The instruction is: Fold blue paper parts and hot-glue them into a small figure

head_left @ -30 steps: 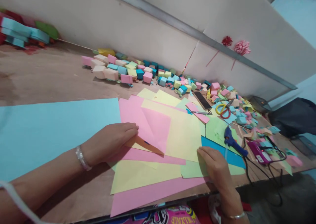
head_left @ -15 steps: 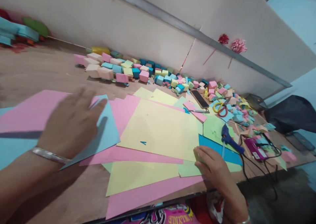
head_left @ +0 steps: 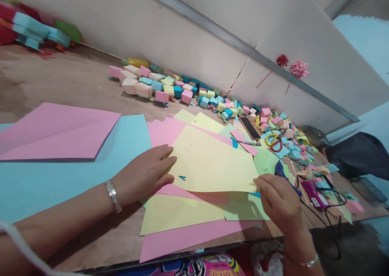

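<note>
A pale yellow paper sheet [head_left: 215, 158] lies on top of several coloured sheets, its right edge slightly raised. My right hand [head_left: 278, 199] pinches its lower right corner between thumb and fingers. At the sheet's left edge is my left hand [head_left: 146, 168], fingers stretched out and apart, the tips touching or nearly touching the paper. A small blue paper scrap [head_left: 182, 178] rests on the yellow sheet near those fingers. To the left, a pink sheet [head_left: 60, 132] lies over a large light blue sheet [head_left: 127, 142].
Folded paper blocks [head_left: 161, 97] line the wall. Right of the sheets are a phone [head_left: 249, 128], red-and-yellow scissors [head_left: 275, 141], a blue glue gun [head_left: 281, 170] and a purple box [head_left: 314, 194] with black cables. The table's front edge [head_left: 182, 256] is close below.
My left hand has moved right from the blue sheet to the yellow sheet's left edge, leaving the pink sheet behind. My right hand now grips the yellow sheet's corner and lifts it slightly.
</note>
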The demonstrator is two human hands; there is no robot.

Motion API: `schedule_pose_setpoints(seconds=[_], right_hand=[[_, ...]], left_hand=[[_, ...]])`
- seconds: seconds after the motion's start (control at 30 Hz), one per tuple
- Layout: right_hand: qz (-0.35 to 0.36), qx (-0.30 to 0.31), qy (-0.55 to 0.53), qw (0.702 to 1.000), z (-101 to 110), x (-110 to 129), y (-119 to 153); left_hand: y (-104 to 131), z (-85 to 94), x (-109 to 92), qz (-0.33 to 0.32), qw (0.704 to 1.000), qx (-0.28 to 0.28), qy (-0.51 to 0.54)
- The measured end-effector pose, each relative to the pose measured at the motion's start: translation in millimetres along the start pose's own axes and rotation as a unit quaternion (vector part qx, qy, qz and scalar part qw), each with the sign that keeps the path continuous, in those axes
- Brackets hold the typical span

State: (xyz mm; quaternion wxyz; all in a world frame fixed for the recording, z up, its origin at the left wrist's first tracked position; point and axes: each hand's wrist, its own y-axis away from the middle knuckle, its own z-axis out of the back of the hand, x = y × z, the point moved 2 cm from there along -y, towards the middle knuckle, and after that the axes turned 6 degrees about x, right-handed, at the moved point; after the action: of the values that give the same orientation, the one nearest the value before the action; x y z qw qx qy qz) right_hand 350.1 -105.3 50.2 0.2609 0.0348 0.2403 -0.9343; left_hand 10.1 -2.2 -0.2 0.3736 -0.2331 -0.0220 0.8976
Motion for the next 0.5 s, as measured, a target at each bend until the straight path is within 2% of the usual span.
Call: schedule_pose_setpoints(seconds=[0.1, 0.2, 0.3, 0.37, 0.43, 0.5], right_hand=[[0.032, -0.013, -0.027, 0.999, 28, -6, -51], [0.048, 0.02, -0.041, 0.998, 52, -24, -130], [-0.059, 0.053, 0.027, 0.997, 68, -67, -215], [-0.128, 0.039, 0.072, 0.988, 78, -100, -259], [-0.194, 0.003, 0.119, 0.974, 90, -127, -284], [-0.278, -0.058, 0.171, 0.944, 105, -144, -291]], left_hand=[[-2, 0.9, 2, 0.034, 0.999, -0.007, -0.032], [-2, 20.8, 11, 0.126, 0.988, -0.089, -0.027], [-2, 48.3, 26, 0.19, 0.965, -0.175, -0.047], [0, 61.1, 37, 0.214, 0.955, -0.199, -0.055], [2, 66.6, 46, 0.235, 0.948, -0.211, -0.045], [4, 65.6, 51, 0.237, 0.95, -0.202, -0.034]])
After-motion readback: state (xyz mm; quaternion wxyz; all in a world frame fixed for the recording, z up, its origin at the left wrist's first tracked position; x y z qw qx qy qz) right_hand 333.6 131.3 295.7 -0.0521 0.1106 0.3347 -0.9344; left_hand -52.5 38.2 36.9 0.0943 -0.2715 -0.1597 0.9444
